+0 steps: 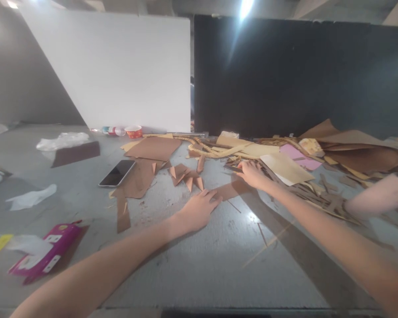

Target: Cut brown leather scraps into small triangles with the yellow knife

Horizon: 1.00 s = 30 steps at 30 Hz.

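My left hand (200, 210) lies with fingers stretched out on the left end of a brown paper-like strip (234, 190). My right hand (252, 174) is just beyond the strip's right end, fingers closed at the edge of a scrap pile. Something thin and dark shows by its fingertips, too blurred to name. Small folded brown pieces (185, 174) with pointed corners sit beyond my left hand. Left of them is a larger brown sheet (139, 179), with another brown sheet (154, 148) behind it.
A phone (117, 173) lies at left, a purple tissue pack (48, 254) nearer. A red-rimmed cup (133, 131) and bottle (112, 130) stand at the back. Yellowish strips (219, 152), a pink sheet (300, 157) and scraps cover the right. Another person's arm (381, 196) reaches in there.
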Each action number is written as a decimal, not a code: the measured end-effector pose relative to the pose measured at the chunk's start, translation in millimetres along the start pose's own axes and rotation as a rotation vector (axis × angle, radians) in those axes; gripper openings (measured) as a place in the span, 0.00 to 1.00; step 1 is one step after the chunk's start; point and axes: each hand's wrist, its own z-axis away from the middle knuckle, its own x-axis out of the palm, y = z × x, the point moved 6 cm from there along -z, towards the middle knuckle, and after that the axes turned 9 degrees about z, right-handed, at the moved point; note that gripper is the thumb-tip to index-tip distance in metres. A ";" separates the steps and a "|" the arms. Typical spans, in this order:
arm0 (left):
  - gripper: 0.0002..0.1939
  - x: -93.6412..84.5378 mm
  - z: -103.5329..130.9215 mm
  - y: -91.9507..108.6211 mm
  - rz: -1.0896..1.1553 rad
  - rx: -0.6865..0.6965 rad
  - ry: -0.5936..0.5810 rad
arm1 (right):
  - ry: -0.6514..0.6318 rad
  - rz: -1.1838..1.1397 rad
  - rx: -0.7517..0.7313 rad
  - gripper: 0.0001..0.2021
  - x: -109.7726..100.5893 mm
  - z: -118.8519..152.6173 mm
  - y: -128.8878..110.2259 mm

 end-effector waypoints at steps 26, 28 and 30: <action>0.31 -8.5 -3.9 -0.1 0.081 -0.013 0.042 | 0.057 0.053 -0.192 0.28 -34.9 153.7 -97.2; 0.29 -8.6 -3.6 0.1 0.077 -0.009 0.035 | 0.056 0.060 -0.195 0.29 -33.3 154.4 -99.5; 0.29 -9.3 -3.5 0.4 0.088 -0.002 0.045 | 0.057 0.065 -0.199 0.29 -32.1 155.4 -101.5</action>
